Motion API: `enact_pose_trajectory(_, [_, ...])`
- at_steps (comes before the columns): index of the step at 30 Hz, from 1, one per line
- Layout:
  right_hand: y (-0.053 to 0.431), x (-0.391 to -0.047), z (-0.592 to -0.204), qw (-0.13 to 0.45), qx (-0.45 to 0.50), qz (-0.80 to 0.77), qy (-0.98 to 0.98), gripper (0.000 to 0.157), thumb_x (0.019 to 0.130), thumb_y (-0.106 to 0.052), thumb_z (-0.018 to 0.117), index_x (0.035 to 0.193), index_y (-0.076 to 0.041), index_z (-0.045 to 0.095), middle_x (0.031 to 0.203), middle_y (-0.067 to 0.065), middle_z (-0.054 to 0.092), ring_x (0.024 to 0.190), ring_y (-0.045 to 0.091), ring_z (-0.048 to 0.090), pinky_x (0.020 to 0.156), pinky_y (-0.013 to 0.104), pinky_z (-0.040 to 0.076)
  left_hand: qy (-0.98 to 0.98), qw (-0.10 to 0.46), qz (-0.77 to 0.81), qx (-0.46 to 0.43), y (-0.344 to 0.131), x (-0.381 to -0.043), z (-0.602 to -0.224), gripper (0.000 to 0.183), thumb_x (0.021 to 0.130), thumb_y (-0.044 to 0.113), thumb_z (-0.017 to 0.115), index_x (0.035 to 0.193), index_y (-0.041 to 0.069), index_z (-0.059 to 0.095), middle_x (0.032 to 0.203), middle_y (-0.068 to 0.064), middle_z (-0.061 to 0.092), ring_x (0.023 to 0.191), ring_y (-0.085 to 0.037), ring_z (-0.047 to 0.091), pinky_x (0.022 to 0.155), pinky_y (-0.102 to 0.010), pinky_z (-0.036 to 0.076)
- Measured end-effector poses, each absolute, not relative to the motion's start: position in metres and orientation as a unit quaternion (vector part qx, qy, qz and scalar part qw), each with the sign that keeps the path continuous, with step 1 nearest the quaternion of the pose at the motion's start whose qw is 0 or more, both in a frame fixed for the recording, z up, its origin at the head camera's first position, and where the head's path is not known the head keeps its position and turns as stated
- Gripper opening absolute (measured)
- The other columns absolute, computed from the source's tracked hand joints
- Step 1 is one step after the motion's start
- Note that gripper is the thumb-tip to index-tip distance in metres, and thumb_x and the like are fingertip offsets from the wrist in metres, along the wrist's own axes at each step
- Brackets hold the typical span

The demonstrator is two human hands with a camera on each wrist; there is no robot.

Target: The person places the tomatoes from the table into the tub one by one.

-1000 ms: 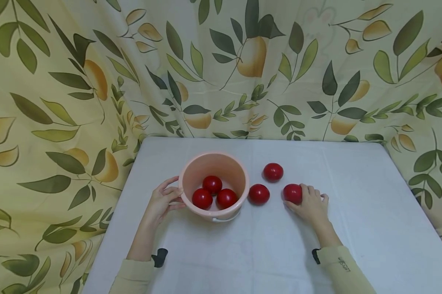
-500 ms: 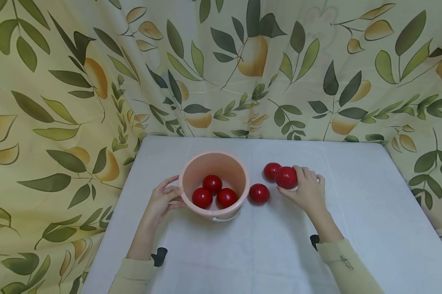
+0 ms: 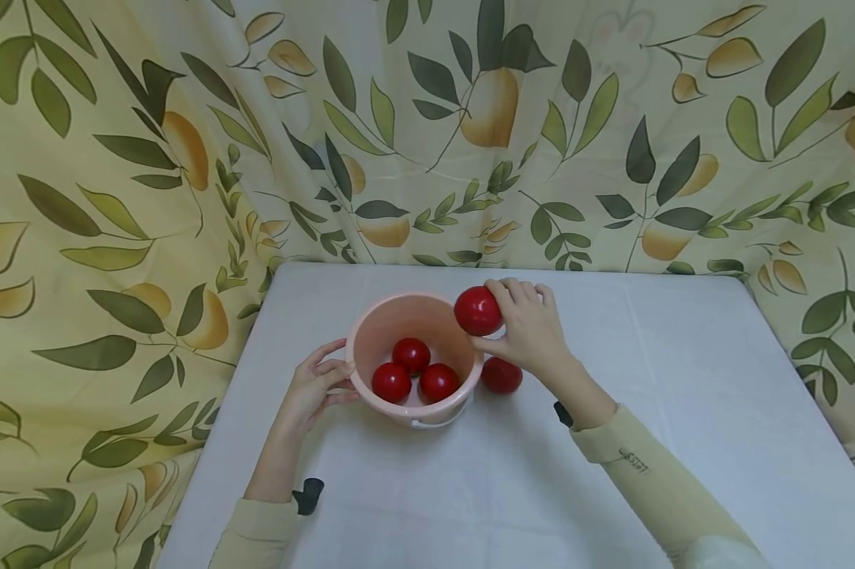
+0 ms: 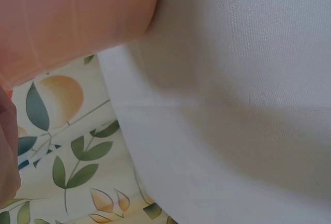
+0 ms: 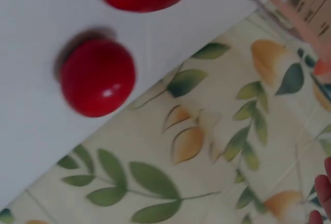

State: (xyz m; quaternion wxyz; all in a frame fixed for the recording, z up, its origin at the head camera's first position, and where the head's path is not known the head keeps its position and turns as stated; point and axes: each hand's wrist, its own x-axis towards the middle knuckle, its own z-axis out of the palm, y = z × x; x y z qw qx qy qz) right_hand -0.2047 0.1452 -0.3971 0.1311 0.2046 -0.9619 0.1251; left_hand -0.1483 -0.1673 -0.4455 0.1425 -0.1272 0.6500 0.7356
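A pink bucket [image 3: 359, 348] with a white handle stands on the white table, several glossy red balls inside it, such as the front right ball [image 3: 438, 383]. My left hand [image 3: 321, 385] holds the bucket's left side at the rim. Over the right rim, my right hand [image 3: 530, 324] grips another red ball [image 3: 478, 311] between thumb and fingers. Beside the bucket's right wall lies a loose red ball [image 3: 502, 375]. The right wrist view shows a further loose ball [image 5: 98, 78], hidden behind my right hand in the head view.
The white table [image 3: 683, 395] is bordered at the back and left by a curtain [image 3: 427, 158] printed with leaves and fruit. A printed label [image 5: 313, 6] shows on the bucket in the right wrist view.
My right hand has lifted the red ball off the table and carried it left, up over the bucket's right rim. The left hand and bucket have stayed in place.
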Motion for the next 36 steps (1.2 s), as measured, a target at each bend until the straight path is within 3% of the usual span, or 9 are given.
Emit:
enact_pose_trajectory(8, [0.104,-0.212,-0.402,0.074,0.284,0.074,-0.953,0.084,0.063,-0.05,0.075,0.13,-0.012,0.041,0.123,0.012,0.048,0.115,0.029,0.041,0.097,0.052,0.034,0.654,0.142,0.731,-0.135,-0.167,-0.149,-0.445,0.049,0.087,0.011,0.062,0.132,0.016,0.044,0.104,-0.022,0.06,0.072,-0.017,0.065,0.067,-0.033,0.056])
enact_pose_trajectory(22, [0.071,-0.222,-0.432,0.021,0.376,-0.05,-0.925,0.079,0.068,-0.053,0.071,0.131,-0.013,0.044,0.121,0.009,0.049,0.114,0.025,0.04,0.099,0.044,0.034,0.649,0.142,0.737,-0.129,-0.167,-0.149,-0.446,0.051,0.087,0.011,0.062,0.134,0.015,0.042,0.088,-0.007,0.064,0.07,-0.017,0.065,0.066,-0.032,0.057])
enact_pose_trajectory(36, [0.062,-0.222,-0.437,-0.034,0.372,-0.177,-0.911,0.074,0.068,-0.053,0.071,0.125,-0.012,0.046,0.121,0.007,0.049,0.112,0.024,0.039,0.1,0.04,0.029,0.648,0.14,0.739,-0.123,-0.167,-0.148,-0.446,0.051,0.088,0.008,0.06,0.134,0.015,0.041,0.092,-0.012,0.063,0.07,-0.017,0.065,0.066,-0.032,0.057])
